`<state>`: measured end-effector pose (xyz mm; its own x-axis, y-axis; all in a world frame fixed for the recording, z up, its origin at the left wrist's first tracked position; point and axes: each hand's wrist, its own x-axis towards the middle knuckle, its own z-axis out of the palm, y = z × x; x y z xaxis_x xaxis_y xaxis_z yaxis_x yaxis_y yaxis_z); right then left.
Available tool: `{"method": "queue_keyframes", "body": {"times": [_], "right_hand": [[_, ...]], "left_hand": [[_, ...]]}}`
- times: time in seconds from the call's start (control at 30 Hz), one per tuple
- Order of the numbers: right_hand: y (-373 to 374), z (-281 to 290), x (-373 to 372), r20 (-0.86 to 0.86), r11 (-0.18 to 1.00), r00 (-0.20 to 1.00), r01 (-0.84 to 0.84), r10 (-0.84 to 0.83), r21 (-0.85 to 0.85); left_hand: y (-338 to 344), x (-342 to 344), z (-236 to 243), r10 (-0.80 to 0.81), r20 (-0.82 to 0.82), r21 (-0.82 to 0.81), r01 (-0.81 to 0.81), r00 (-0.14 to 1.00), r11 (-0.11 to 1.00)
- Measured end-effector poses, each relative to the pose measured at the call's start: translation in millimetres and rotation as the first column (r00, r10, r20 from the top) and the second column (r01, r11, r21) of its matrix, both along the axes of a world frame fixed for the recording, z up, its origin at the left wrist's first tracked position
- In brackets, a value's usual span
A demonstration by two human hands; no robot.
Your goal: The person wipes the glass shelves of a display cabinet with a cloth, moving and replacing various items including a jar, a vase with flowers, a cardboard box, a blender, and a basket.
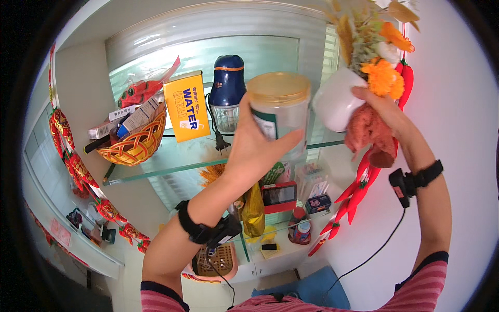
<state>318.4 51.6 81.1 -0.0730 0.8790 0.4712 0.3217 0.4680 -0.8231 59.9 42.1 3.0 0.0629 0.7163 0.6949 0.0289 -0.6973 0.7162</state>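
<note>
My left hand point(257, 138) is wrapped around a clear plastic jar point(288, 122) with a yellow lid, at the glass shelf point(192, 158). Whether the jar's base touches the glass is hard to tell. To the right, my right hand point(382, 106) grips a tilted white vase point(335, 101) filled with orange flowers point(382, 75) and dried stems. A reddish-brown cloth point(369, 132) hangs bunched beneath that same hand, against the vase. Left of the jar stand a dark blue food chopper point(227, 86) with a clear bowl and a yellow box point(187, 106).
A wicker basket point(138, 145) of small boxes sits at the shelf's left end. The lower shelf carries a red-framed device point(279, 197), a gold bag point(253, 213) and jars. Red chili garlands point(353, 195) hang beside the right wall. Below are a pink basket point(221, 260) and a blue seat point(312, 288).
</note>
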Motion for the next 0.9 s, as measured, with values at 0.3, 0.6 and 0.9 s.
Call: {"method": "queue_keyframes", "body": {"times": [0.3,0.6,0.9], "right_hand": [[-56,8,39,-0.060,0.993,0.991,0.116,-0.118,-0.034],[-68,5,55,-0.060,0.992,0.990,0.124,-0.126,-0.026],[-70,0,60,-0.023,0.990,0.991,0.132,-0.133,-0.044]], "left_hand": [[83,75,-5,0.281,0.020,0.117,-0.282,0.959,0.952],[120,115,6,0.393,-0.260,-0.321,-0.463,0.882,0.826],[163,135,2,0.563,-0.394,-0.297,-0.680,0.727,0.670]]}}
